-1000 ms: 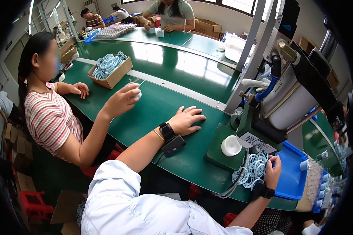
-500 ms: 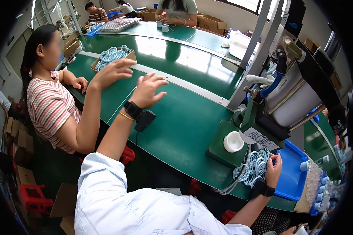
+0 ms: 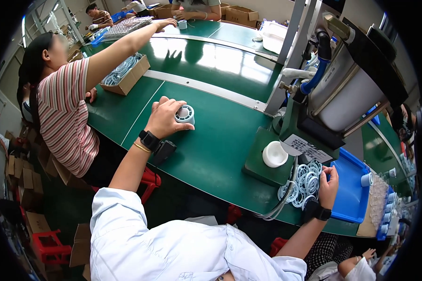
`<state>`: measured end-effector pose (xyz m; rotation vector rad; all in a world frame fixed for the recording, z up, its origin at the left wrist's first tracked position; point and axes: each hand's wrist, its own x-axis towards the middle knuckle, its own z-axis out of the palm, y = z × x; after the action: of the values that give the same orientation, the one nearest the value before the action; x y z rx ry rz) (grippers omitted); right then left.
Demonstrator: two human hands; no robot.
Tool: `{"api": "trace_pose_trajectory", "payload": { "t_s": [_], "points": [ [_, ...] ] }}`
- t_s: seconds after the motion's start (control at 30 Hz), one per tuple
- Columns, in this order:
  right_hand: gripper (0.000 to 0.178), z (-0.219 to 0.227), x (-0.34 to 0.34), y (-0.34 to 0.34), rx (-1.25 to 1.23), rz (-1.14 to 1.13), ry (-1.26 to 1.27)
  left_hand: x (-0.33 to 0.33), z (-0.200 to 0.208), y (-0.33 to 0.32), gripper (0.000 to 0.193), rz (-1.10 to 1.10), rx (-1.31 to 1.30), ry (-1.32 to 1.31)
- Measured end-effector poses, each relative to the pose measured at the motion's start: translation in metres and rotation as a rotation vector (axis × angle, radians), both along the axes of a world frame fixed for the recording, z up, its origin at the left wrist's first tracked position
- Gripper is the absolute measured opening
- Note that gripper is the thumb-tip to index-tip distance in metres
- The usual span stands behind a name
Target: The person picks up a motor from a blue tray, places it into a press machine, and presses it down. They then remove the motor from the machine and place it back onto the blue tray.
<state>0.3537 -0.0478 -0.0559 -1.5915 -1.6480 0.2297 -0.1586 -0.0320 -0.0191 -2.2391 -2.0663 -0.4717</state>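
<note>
On the green worktop (image 3: 220, 112), left of the press (image 3: 342, 98), the left hand (image 3: 164, 118) has a pale-blue spool-shaped part (image 3: 186, 115) gripped, fingers over the far side, thumb on the near side. Ribbed open end faces up toward the camera, so its axis looks roughly upright; can't tell if its bottom touches the worktop.

Key relation: the white cup-shaped fixture (image 3: 275, 154) on the press's green base (image 3: 266, 172) lies right of the spool-shaped part and closer to the wearer, well apart from it, with bare worktop between. Fixture sits between the two hands — the right hand (image 3: 328, 185) is the nearer one, the left has the part.

Right hand is bent in with thumb and fingertips close together, just beside the heap of pale-blue rings (image 3: 305, 185) and at the left edge of the blue tray (image 3: 349, 213); can't tell whether anything is pinched there. A white cup-like piece (image 3: 367, 179) is at the tray's right edge.

Versus half a second ago: left hand was spread, no part visible in it, near the co-worker's hand (image 3: 168, 23); now it is wrapped round the part. Co-worker's arm now stretches toward the far side of the bench, leaving the cardboard box (image 3: 132, 77) of pale-blue pieces less covered. Right hand — about the same spot by the rings.
</note>
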Motion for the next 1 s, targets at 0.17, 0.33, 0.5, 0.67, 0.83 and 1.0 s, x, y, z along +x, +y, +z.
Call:
{"api": "trace_pose_trajectory", "payload": {
  "t_s": [0.17, 0.33, 0.5, 0.67, 0.83, 1.0],
  "points": [
    [0.009, -0.004, 0.004, 0.002, -0.075, 0.007, 0.013, -0.015, -0.032, 0.006, 0.061, -0.269, 0.104, -0.13],
    [0.008, 0.015, -0.003, 0.0, -0.091, 0.014, 0.01, 0.013, -0.013, 0.006, 0.06, -0.281, -0.182, -0.786],
    [0.008, 0.013, -0.002, 0.0, -0.107, -0.002, 0.068, 0.1, 0.018, 0.008, 0.059, -0.453, -0.215, -0.921],
    [0.008, 0.015, -0.006, -0.001, -0.144, 0.014, 0.133, 0.168, 0.019, 0.018, 0.055, -0.656, -0.128, -0.94],
    [0.006, 0.012, -0.008, -0.002, 0.066, -0.065, 0.096, 0.193, 0.024, 0.016, 0.052, -0.646, -0.191, -0.928],
    [0.009, 0.025, -0.023, -0.001, -0.081, 0.138, 0.274, 0.2, 0.025, 0.014, 0.052, -0.61, -0.234, -0.919]
  ]
}}
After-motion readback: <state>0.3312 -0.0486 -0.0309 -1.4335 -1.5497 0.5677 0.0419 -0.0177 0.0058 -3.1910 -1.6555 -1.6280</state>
